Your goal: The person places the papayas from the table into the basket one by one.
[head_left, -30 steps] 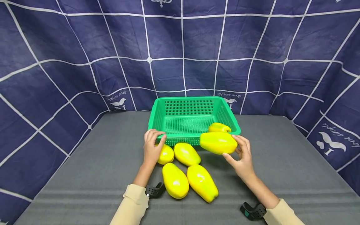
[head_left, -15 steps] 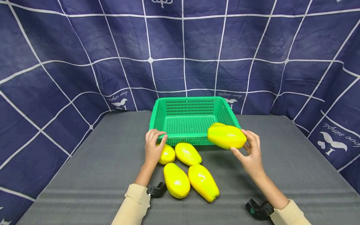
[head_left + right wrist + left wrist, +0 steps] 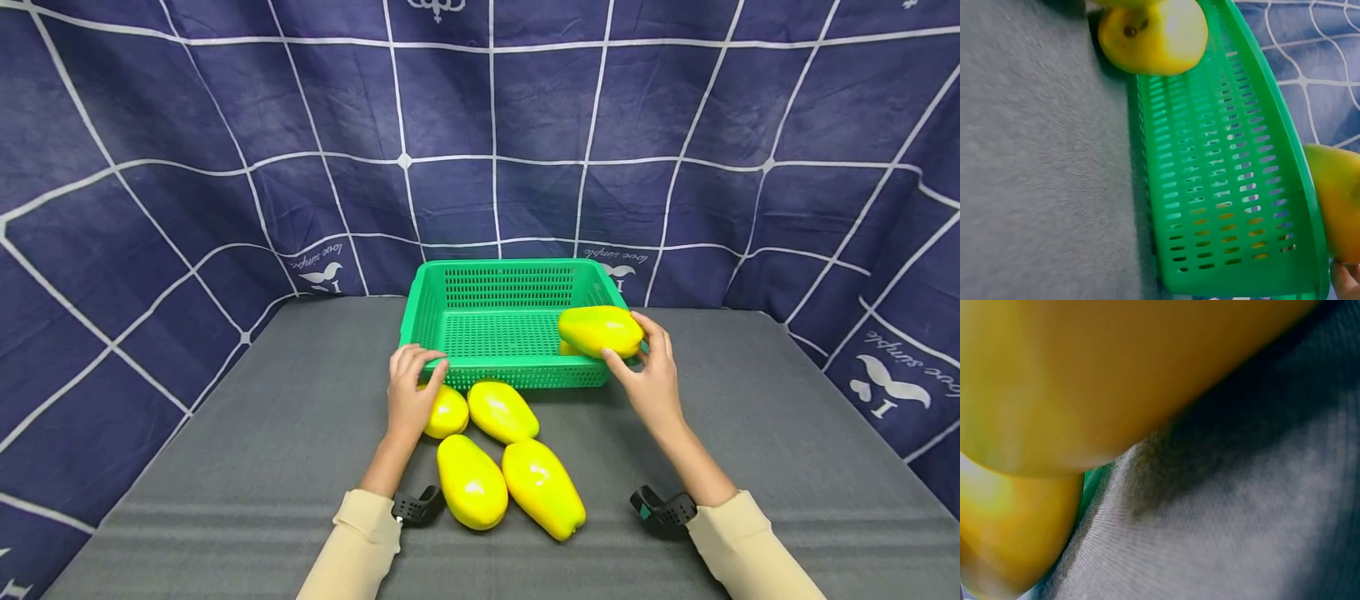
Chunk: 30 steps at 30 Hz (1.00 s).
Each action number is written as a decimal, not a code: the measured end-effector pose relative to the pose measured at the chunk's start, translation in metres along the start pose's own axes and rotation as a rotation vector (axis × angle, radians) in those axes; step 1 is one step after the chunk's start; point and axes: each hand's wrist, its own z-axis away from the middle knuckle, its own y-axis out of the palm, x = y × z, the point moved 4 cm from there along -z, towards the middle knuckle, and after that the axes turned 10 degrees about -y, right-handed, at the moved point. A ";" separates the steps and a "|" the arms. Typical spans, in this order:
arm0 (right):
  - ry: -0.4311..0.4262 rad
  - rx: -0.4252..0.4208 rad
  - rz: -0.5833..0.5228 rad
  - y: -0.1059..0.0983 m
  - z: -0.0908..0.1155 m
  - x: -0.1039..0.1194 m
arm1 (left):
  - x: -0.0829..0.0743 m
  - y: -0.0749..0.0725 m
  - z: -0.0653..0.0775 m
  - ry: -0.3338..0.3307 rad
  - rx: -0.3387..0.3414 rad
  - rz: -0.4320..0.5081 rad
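My right hand (image 3: 651, 383) holds a yellow papaya (image 3: 600, 330) by its right end, fingers behind and thumb below. The papaya is over the front right corner of the green basket (image 3: 510, 373). Beneath it, mostly hidden, another papaya (image 3: 567, 348) lies inside. In the right wrist view, the held papaya (image 3: 1341, 200) shows beyond the basket rim, with only fingertips (image 3: 1346, 286) visible. My left hand (image 3: 407, 396) grips the basket's front left corner, fingers over the rim. A papaya (image 3: 447, 414) lies under that hand, partly covered by it.
Three more papayas lie in front of the basket: one near its wall (image 3: 502, 411), one at front left (image 3: 472, 483) and one at front right (image 3: 543, 489). Grey cloth (image 3: 300, 467) covers the table. A blue checked curtain (image 3: 540, 108) hangs behind.
My right hand has moved the papaya first rightward, then up and away over the basket's front right corner, covering most of the one inside. My left hand has stayed on the rim.
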 end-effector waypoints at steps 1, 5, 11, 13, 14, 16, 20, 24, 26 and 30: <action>0.003 0.010 0.003 0.002 -0.002 -0.001 | 0.000 0.000 0.000 -0.001 0.002 0.000; -0.027 0.065 0.082 0.010 -0.010 -0.005 | 0.000 0.001 0.000 -0.001 0.005 0.009; -0.088 0.201 0.227 0.019 -0.016 -0.007 | -0.001 0.000 0.000 0.004 0.003 0.010; -0.087 0.222 0.234 0.021 -0.016 -0.008 | 0.000 0.000 0.000 0.005 0.002 0.008; -0.088 0.231 0.238 0.021 -0.016 -0.008 | 0.000 0.000 0.000 0.005 0.001 0.008; -0.087 0.247 0.250 0.022 -0.014 -0.008 | 0.001 0.000 0.000 0.003 -0.002 0.008; -0.084 0.263 0.274 0.023 -0.010 -0.009 | 0.001 0.000 0.001 0.004 -0.005 0.003; -0.091 0.276 0.288 0.023 -0.005 -0.010 | 0.001 0.000 0.001 0.021 -0.011 0.003; -0.095 0.293 0.301 0.023 -0.004 -0.010 | 0.000 0.000 0.000 0.027 -0.014 0.007; -0.095 0.319 0.281 0.021 0.001 -0.008 | 0.001 0.000 -0.001 0.023 -0.011 0.009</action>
